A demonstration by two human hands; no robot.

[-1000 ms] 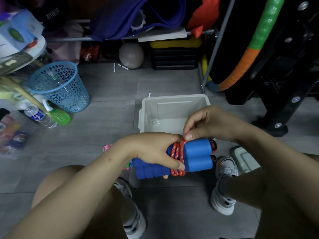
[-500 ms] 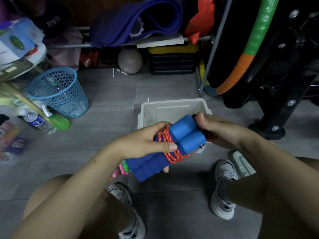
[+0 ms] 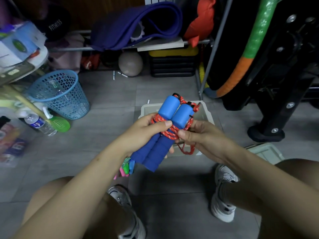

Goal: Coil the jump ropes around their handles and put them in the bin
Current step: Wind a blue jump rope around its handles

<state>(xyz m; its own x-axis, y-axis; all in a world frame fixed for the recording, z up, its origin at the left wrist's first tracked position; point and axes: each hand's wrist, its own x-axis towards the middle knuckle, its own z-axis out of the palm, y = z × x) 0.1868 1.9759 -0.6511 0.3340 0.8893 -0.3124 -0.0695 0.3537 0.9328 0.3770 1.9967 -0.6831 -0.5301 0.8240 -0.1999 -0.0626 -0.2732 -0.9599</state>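
Observation:
Two blue jump rope handles (image 3: 170,118) lie side by side, tilted up and away from me, with a red rope (image 3: 170,134) wound round their middle. My left hand (image 3: 146,130) grips the handles from the left, its thumb pressed on the coils. My right hand (image 3: 198,135) pinches the rope at the right of the handles, and a loose red loop hangs below it. The white bin (image 3: 206,112) stands on the floor just behind and under the handles. A second, pink and green jump rope (image 3: 126,168) lies on the floor under my left wrist, mostly hidden.
A blue mesh basket (image 3: 59,94) stands at the left, with bottles and a green brush beside it. A white lid (image 3: 265,152) lies by my right knee. Black gym equipment and a hoop fill the right side. My feet in white shoes flank the grey floor tiles below.
The handles have swung from lying across to pointing up and away. My right hand moved from the handles' far end down to the coils, now pinching the rope.

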